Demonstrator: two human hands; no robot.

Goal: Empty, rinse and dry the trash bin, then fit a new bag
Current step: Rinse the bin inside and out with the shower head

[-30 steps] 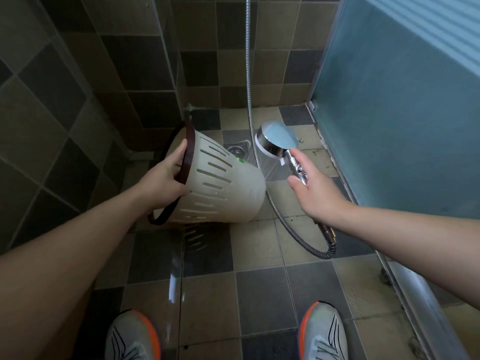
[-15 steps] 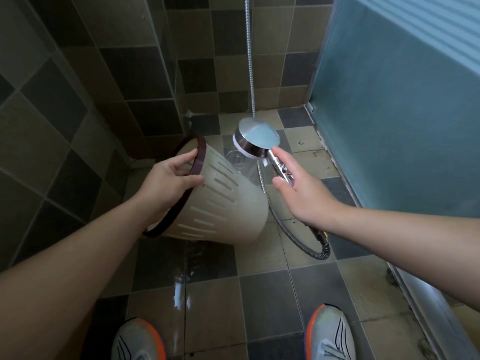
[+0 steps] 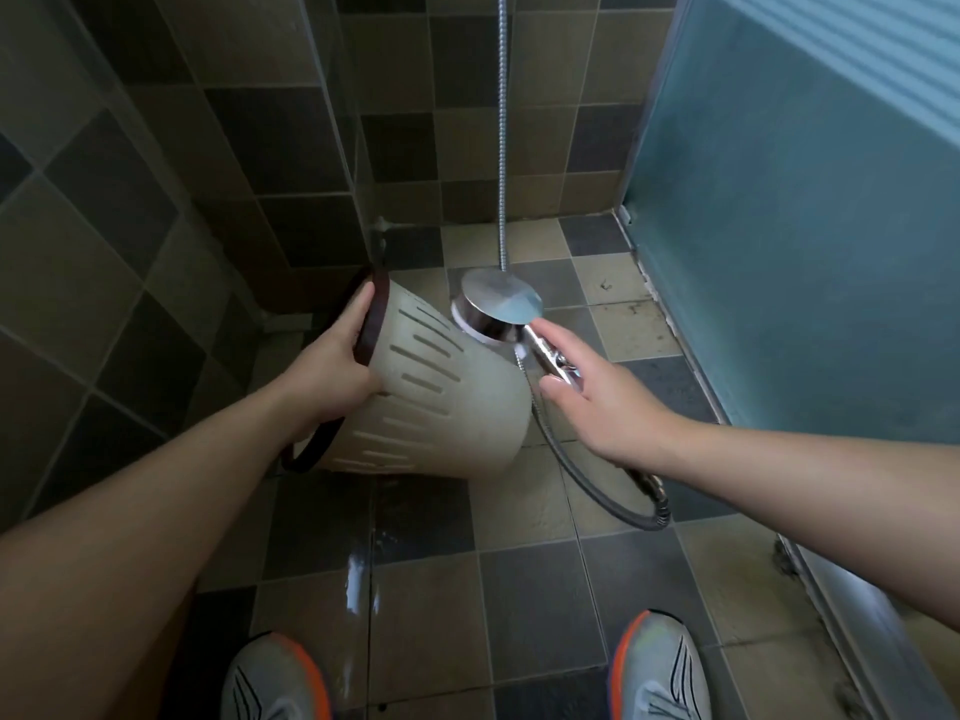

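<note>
A cream slotted trash bin (image 3: 441, 407) with a dark brown rim is tipped on its side above the tiled floor, its mouth turned left toward me. My left hand (image 3: 332, 366) grips the rim, fingers curled over its edge. My right hand (image 3: 597, 402) holds the chrome handle of a shower head (image 3: 498, 309), thumb and fingers around the handle. The round spray face sits right against the bin's upper side wall. Its metal hose (image 3: 587, 480) loops under my right wrist and rises up the back wall.
Tiled walls close in on the left and back. A frosted blue glass panel (image 3: 789, 241) with a metal track stands on the right. The floor tiles (image 3: 415, 615) are wet and shiny in front of my two shoes (image 3: 660, 667).
The shower head has moved left and closer until it meets the bin's side. My left hand has shifted its hold on the rim and the bin has tilted slightly.
</note>
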